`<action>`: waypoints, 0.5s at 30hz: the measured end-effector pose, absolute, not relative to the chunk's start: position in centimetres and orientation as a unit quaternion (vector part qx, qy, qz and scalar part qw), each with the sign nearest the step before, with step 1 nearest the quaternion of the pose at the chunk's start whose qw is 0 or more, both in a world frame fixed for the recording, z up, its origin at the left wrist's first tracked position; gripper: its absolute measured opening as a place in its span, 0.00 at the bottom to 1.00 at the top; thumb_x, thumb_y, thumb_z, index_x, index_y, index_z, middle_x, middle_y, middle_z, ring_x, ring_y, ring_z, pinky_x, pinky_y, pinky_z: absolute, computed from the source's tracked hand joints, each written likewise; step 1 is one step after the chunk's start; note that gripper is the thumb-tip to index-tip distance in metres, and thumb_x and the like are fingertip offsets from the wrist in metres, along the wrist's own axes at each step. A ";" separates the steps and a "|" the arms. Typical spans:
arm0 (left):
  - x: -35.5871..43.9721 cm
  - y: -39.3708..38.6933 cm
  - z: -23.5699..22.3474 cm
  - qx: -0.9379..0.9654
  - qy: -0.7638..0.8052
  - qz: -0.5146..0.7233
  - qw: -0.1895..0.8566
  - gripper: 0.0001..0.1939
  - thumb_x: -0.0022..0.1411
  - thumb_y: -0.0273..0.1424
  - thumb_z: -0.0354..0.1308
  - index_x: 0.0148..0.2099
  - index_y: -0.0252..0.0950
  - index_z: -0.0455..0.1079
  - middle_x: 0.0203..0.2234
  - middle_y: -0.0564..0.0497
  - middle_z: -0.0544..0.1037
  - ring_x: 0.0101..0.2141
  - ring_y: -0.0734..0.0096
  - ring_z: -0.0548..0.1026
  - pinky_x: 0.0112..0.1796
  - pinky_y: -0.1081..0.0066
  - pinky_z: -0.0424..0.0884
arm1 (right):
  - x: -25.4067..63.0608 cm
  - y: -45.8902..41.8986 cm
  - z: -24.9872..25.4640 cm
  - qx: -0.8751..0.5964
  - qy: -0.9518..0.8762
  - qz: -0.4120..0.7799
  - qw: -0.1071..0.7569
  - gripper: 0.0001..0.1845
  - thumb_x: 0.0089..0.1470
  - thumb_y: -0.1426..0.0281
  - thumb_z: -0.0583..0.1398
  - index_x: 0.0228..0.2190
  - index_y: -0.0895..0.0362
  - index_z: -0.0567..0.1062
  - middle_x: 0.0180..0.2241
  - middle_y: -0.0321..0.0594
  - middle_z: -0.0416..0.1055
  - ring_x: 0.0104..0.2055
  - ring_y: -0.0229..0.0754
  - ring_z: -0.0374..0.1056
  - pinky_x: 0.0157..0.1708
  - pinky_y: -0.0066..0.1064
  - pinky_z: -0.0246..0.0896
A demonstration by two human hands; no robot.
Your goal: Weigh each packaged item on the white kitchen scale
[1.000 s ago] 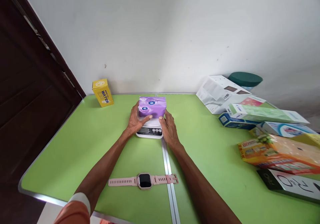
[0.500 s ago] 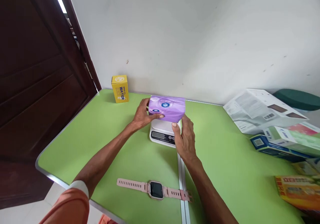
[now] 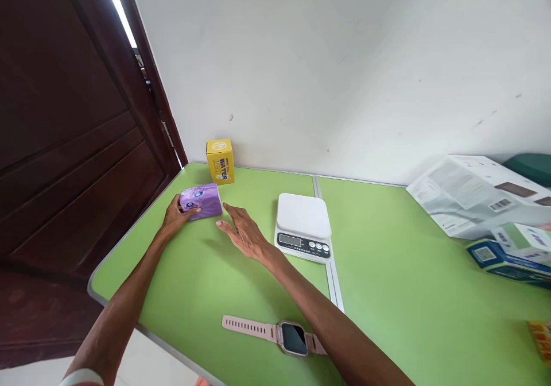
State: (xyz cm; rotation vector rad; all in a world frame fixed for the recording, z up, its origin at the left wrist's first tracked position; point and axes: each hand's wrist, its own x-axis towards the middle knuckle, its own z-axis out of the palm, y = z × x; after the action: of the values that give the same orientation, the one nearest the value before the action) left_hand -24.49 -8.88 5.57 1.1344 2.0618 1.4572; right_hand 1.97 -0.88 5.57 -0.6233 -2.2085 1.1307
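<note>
A purple tissue pack [image 3: 206, 201] is at the left of the green table, just in front of a yellow box [image 3: 221, 165] lettered "WATER". My left hand [image 3: 175, 216] grips the pack's left end, thumb across its front. Close to the pack's right end, my right hand [image 3: 243, 230] has its thumb and fingers apart and holds nothing. A white digital kitchen scale [image 3: 303, 219] sits to the right of my hands with a bare platform. Nearer to me lies a pink-strapped smartwatch [image 3: 294, 338], its right strap partly hidden under my right forearm.
The green table [image 3: 404, 294] has a metal seam running past the scale. At the right lie a white printed package [image 3: 469, 196], a blue box [image 3: 508, 262], a green-white box [image 3: 523, 241] and an orange box [image 3: 540, 340]. A dark door [image 3: 77, 162] stands left.
The tissue pack has moved left, from over the scale to beside the yellow box. My right hand has come off it, while my left still holds it. The view has shifted slightly.
</note>
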 end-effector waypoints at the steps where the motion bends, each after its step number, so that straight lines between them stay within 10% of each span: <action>1: -25.2 -8.6 5.4 0.401 0.739 0.513 0.172 0.39 0.40 0.51 0.83 0.50 0.41 0.75 0.43 0.47 0.86 0.43 0.53 0.83 0.47 0.56 0.81 | 2.0 -0.9 5.3 -0.237 -0.829 0.421 0.282 0.56 0.66 0.28 0.49 0.71 0.58 0.73 0.65 0.60 0.77 0.70 0.68 0.71 0.71 0.65 0.67; 15: -30.1 -0.6 5.3 0.424 0.735 0.513 0.130 0.33 0.44 0.37 0.80 0.52 0.39 0.76 0.47 0.44 0.85 0.49 0.49 0.82 0.57 0.50 0.77 | 9.3 -1.5 3.5 -0.325 -0.782 0.418 0.328 0.41 0.70 0.35 0.56 0.68 0.50 0.74 0.64 0.54 0.78 0.64 0.60 0.77 0.67 0.60 0.72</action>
State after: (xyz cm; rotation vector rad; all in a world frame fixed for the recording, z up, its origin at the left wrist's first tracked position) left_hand -30.11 -0.63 5.31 1.2313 2.1365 1.4893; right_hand 9.26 -1.53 3.47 -0.8515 -2.0484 1.0944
